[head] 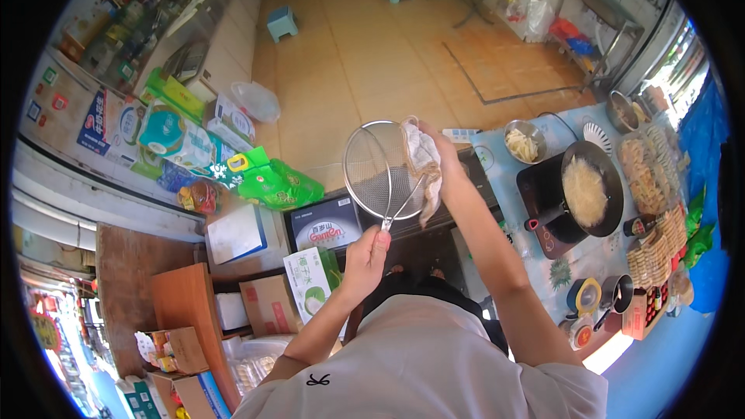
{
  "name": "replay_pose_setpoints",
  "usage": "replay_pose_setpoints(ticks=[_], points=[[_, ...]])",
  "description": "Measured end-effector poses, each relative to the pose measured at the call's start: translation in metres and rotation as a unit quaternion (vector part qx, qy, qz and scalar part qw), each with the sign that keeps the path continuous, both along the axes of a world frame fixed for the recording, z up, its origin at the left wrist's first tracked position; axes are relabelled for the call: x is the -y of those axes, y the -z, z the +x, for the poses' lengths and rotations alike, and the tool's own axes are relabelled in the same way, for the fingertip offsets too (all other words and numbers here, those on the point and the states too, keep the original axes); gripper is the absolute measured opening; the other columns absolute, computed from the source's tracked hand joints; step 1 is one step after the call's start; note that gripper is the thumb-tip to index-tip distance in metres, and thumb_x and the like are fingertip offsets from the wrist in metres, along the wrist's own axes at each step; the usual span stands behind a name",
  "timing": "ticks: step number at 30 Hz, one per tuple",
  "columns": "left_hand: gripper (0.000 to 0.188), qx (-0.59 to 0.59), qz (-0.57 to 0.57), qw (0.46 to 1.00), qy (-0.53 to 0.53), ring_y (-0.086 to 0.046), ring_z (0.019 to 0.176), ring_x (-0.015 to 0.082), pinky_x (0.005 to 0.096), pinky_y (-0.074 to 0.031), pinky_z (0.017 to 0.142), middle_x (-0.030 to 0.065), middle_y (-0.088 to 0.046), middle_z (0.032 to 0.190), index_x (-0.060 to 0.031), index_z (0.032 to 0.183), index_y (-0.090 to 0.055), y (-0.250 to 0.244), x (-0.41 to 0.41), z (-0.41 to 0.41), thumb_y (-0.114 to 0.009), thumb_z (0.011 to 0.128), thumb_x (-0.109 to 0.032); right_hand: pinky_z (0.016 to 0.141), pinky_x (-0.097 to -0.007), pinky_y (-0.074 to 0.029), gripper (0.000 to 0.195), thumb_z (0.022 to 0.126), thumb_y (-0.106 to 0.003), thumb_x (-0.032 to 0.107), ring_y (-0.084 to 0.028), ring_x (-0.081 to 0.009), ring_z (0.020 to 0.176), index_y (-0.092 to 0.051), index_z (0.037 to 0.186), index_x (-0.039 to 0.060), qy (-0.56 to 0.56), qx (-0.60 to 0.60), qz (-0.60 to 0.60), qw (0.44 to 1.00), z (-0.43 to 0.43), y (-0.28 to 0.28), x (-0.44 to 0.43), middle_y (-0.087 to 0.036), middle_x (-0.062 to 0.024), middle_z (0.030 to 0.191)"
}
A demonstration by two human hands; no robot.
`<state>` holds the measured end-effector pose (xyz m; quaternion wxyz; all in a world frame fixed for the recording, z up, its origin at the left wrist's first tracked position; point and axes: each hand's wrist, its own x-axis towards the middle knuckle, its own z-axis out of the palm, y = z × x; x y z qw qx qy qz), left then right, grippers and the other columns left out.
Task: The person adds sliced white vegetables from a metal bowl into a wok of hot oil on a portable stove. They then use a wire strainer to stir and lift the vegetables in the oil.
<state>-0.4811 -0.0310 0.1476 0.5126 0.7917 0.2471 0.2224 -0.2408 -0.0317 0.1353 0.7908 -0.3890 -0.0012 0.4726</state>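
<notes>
My left hand (368, 257) is closed around the handle of a round wire-mesh strainer (368, 177), held out before my body with its bowl away from me. A crumpled whitish cloth (421, 151) is gripped in my right hand (447, 157) and lies against the right side of the strainer's rim. On the table to the right, a dark wok (612, 201) with pale, yellowish food (584, 192) in it sits on a black induction cooker (536, 201). Just behind it is a metal bowl (541, 142) of pale cut strips.
The right-hand table (495, 154) also bears trays of food (640, 177), skewers (655, 259) and a small saucepan (618, 294). Cartons (270, 305) and a green bag (282, 183) stand at left. Blue stools (283, 23) are on the tiled floor (349, 70) beyond.
</notes>
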Motion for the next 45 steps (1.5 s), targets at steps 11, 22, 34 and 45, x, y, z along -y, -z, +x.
replay_pose_setpoints(ticks=[11,22,34,45], points=[[0.027,0.094,0.033,0.99,-0.1,-0.052,0.057,0.0109,0.0261,-0.042,0.051,0.0046,-0.055,0.069,-0.0004,0.089,-0.051,0.038,-0.027,0.043,-0.04,0.101,-0.022,0.066,-0.0302,-0.05,0.038,0.102,-0.034,0.034,-0.058,-0.0158,0.076,-0.052,0.106,0.0015,0.18,0.082,-0.002,0.98,-0.118,-0.013,-0.02,-0.058,-0.0054,0.09],[0.041,0.04,-0.473,0.878,0.065,-0.033,0.042,0.0068,0.0229,-0.032,0.036,-0.0017,-0.035,0.057,-0.0099,0.081,-0.04,0.053,0.023,0.002,-0.034,0.1,-0.046,0.041,-0.0292,-0.033,0.042,0.092,-0.038,0.055,-0.045,-0.0156,0.052,-0.053,0.088,0.0159,0.013,-0.138,0.096,0.986,-0.041,-0.013,-0.012,-0.048,-0.0008,0.068],[0.029,-0.026,-0.37,0.926,0.071,-0.032,0.039,0.0049,0.0224,-0.029,0.034,-0.004,-0.035,0.056,-0.0067,0.097,-0.048,0.023,0.003,0.007,-0.042,0.1,-0.034,0.033,-0.0275,-0.028,0.02,0.092,-0.048,0.03,-0.036,-0.0134,0.038,-0.041,0.077,0.018,0.048,-0.08,0.101,0.99,-0.05,-0.02,-0.014,-0.037,0.0015,0.055],[0.027,-0.067,0.085,0.992,-0.058,-0.063,0.075,0.0421,0.0426,-0.051,0.064,0.0249,-0.063,0.078,0.0047,0.101,-0.052,0.049,-0.019,0.007,-0.062,0.081,-0.01,0.062,-0.0302,-0.042,0.026,0.093,-0.053,0.035,-0.049,-0.0149,0.07,-0.044,0.082,0.0134,-0.095,0.03,0.104,0.99,-0.114,0.064,-0.002,-0.046,-0.0006,0.075]])
